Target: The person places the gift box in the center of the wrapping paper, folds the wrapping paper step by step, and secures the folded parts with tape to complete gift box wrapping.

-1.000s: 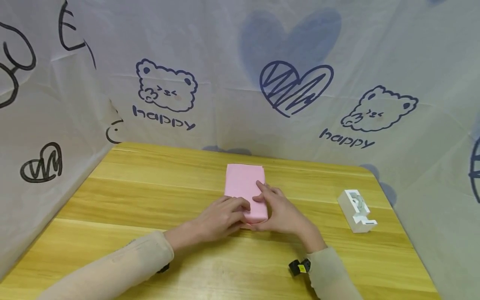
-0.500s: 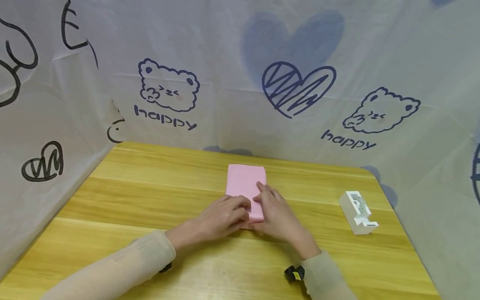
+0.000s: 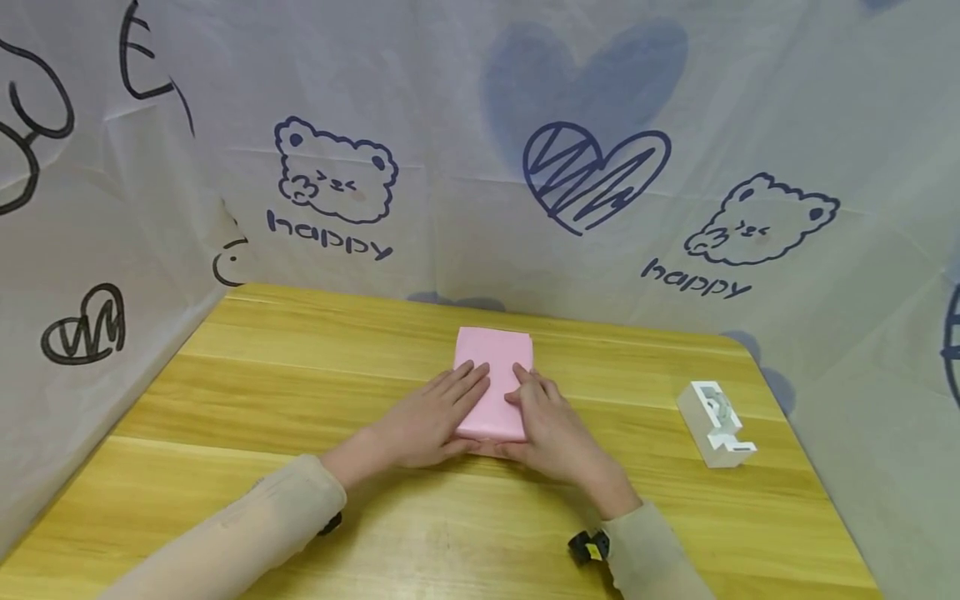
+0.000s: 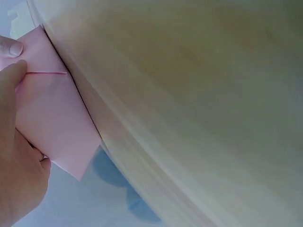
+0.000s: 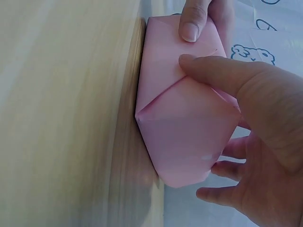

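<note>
A box wrapped in pink paper lies on the wooden table, its long side running away from me. Across its near end, folded paper flaps meet in a slanting seam. My left hand rests on the box's left part, fingers straight over the top and thumb pressing the near end. On the right, my right hand holds the box, with fingers over its top and right side and thumb on the folded paper. The two thumbs sit close together. The box's far end is hidden in the wrist views.
A white tape dispenser with a roll in it stands on the table, right of the box. White cloth with drawn bears and hearts hangs behind the table and along its sides.
The left hand's fingers, curled at the box's near end before, now lie straight farther up its top. The right hand shifted slightly left and stays on the box.
</note>
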Available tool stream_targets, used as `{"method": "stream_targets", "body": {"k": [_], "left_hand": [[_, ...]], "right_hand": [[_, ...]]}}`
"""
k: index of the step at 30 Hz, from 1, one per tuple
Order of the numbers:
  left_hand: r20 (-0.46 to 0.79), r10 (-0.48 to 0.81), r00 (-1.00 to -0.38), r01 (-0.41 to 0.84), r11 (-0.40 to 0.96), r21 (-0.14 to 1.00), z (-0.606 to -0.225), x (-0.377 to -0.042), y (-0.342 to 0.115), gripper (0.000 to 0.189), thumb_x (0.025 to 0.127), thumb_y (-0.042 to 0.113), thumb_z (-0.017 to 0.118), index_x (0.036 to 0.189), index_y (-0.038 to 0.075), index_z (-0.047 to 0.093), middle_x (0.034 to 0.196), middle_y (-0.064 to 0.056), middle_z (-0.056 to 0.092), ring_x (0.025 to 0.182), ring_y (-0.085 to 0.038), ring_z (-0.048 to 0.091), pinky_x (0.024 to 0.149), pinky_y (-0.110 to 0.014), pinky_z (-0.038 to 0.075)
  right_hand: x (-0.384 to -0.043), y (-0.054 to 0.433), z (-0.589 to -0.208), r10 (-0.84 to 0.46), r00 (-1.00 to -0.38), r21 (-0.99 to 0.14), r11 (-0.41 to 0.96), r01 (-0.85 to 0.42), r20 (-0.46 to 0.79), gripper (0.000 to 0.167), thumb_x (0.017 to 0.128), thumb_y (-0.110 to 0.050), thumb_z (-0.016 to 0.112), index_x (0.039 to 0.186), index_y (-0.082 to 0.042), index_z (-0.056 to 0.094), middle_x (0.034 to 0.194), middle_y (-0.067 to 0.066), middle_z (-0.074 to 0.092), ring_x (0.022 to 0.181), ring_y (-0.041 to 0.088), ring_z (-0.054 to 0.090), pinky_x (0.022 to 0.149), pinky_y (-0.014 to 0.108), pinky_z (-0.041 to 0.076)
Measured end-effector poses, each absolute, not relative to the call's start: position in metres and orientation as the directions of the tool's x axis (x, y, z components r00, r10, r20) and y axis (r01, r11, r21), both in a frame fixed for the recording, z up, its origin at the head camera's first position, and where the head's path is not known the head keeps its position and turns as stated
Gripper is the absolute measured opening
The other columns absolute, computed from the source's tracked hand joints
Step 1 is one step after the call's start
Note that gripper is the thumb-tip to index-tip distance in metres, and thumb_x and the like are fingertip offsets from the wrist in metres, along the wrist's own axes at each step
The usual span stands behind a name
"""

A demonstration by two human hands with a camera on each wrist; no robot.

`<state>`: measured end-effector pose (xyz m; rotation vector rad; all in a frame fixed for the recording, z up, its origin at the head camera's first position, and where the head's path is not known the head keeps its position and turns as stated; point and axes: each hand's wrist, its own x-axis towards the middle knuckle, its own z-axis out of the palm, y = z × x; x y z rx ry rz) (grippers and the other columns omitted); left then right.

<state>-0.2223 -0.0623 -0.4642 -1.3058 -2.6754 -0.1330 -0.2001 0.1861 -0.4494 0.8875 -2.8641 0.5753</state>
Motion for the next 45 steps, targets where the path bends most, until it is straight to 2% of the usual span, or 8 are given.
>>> {"method": "stream_targets", "body": {"k": [12, 18, 25, 31, 35, 40, 42, 45], "left_hand": [[0.148, 0.802, -0.578, 0.805, 0.591, -0.055, -0.456, -0.222, -0.058, 0.084, 0.106, 0.054, 0.051, 0.161, -0.006, 0.028, 0.169, -0.024, 0.022, 0.156, -0.039, 0.024, 0.126, -0.047, 0.025], [0.164, 0.792, -0.588, 0.798, 0.601, -0.037, -0.457, -0.220, -0.059, 0.083, 0.106, 0.051, 0.053, 0.160, -0.007, 0.029, 0.169, -0.025, 0.023, 0.156, -0.040, 0.024, 0.126, -0.048, 0.026], [0.158, 0.789, -0.594, 0.796, 0.604, -0.026, -0.459, -0.220, -0.059, 0.084, 0.106, 0.051, 0.052, 0.161, -0.006, 0.027, 0.170, -0.024, 0.020, 0.157, -0.039, 0.021, 0.127, -0.047, 0.023], [0.159, 0.789, -0.594, 0.796, 0.605, -0.030, -0.460, -0.221, -0.058, 0.083, 0.106, 0.051, 0.052, 0.161, -0.006, 0.026, 0.170, -0.023, 0.020, 0.157, -0.039, 0.021, 0.127, -0.047, 0.023], [0.165, 0.787, -0.594, 0.795, 0.606, -0.027, -0.460, -0.221, -0.059, 0.083, 0.106, 0.051, 0.052, 0.161, -0.006, 0.027, 0.170, -0.023, 0.021, 0.157, -0.039, 0.021, 0.127, -0.047, 0.023], [0.164, 0.787, -0.594, 0.796, 0.605, -0.023, -0.459, -0.221, -0.059, 0.083, 0.106, 0.050, 0.053, 0.161, -0.006, 0.027, 0.170, -0.023, 0.020, 0.157, -0.039, 0.021, 0.127, -0.047, 0.023], [0.163, 0.787, -0.596, 0.795, 0.606, -0.023, -0.459, -0.220, -0.059, 0.083, 0.106, 0.051, 0.053, 0.161, -0.006, 0.027, 0.170, -0.023, 0.021, 0.157, -0.039, 0.021, 0.127, -0.046, 0.023], [0.160, 0.787, -0.596, 0.794, 0.607, -0.028, -0.459, -0.220, -0.059, 0.083, 0.106, 0.051, 0.053, 0.161, -0.006, 0.028, 0.170, -0.023, 0.021, 0.157, -0.039, 0.021, 0.127, -0.046, 0.023]], "right_hand": [[-0.193, 0.212, -0.433, -0.435, -0.882, -0.474, 0.748, -0.465, 0.180, 0.085, 0.089, -0.039, 0.084, 0.154, -0.004, 0.042, 0.167, 0.014, 0.033, 0.152, 0.038, 0.032, 0.123, 0.056, 0.029], [-0.182, 0.288, -0.420, -0.230, -0.893, -0.529, 0.738, -0.419, 0.387, 0.054, 0.100, -0.024, 0.071, 0.149, -0.007, 0.054, 0.149, 0.014, 0.057, 0.136, 0.039, 0.053, 0.113, 0.059, 0.042], [-0.158, 0.383, -0.423, 0.033, -0.906, -0.616, 0.743, -0.260, 0.422, 0.030, 0.105, -0.019, 0.064, 0.132, -0.008, 0.068, 0.122, 0.002, 0.070, 0.111, 0.002, 0.058, 0.090, 0.008, 0.039], [-0.153, 0.439, -0.437, 0.124, -0.915, -0.620, 0.769, -0.155, 0.383, 0.027, 0.104, -0.019, 0.064, 0.123, 0.000, 0.069, 0.108, -0.027, 0.061, 0.096, -0.021, 0.049, 0.079, 0.001, 0.040], [-0.155, 0.461, -0.444, 0.119, -0.958, -0.563, 0.825, -0.049, 0.259, 0.035, 0.105, -0.027, 0.063, 0.122, 0.003, 0.069, 0.113, 0.008, 0.072, 0.101, -0.003, 0.059, 0.074, 0.006, 0.046], [-0.161, 0.474, -0.447, 0.103, -0.994, -0.503, 0.861, 0.077, 0.024, 0.054, 0.108, -0.042, 0.055, 0.124, 0.008, 0.068, 0.130, 0.037, 0.062, 0.115, 0.054, 0.059, 0.087, 0.050, 0.056], [-0.164, 0.475, -0.447, 0.112, -0.993, -0.513, 0.851, 0.112, -0.031, 0.058, 0.108, -0.044, 0.053, 0.125, 0.008, 0.067, 0.133, 0.037, 0.060, 0.119, 0.056, 0.056, 0.089, 0.057, 0.052], [-0.166, 0.475, -0.446, 0.125, -0.988, -0.551, 0.821, 0.152, -0.086, 0.059, 0.107, -0.047, 0.053, 0.126, 0.008, 0.067, 0.131, 0.034, 0.062, 0.113, 0.043, 0.060, 0.085, 0.044, 0.052]]}}
